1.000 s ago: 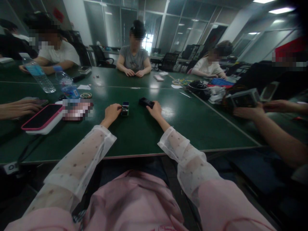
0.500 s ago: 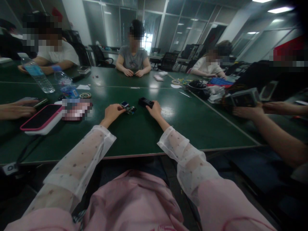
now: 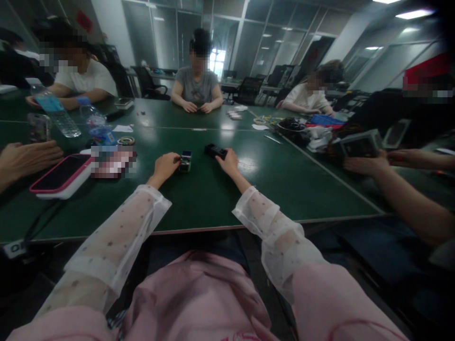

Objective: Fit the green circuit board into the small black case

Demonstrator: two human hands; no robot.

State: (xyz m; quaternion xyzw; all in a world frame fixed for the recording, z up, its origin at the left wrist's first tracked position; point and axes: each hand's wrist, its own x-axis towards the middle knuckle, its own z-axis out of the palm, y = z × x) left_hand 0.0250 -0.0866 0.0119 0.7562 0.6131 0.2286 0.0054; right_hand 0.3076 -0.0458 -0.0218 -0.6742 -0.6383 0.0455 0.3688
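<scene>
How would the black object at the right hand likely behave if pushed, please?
The black object looks boxy, so it would probably slide rather than roll. Its straight edges suggest it is stiff. The table looks glossy, perhaps offering little friction.

The left hand (image 3: 168, 166) and right hand (image 3: 228, 162) reach forward, both curled, held apart.
</scene>
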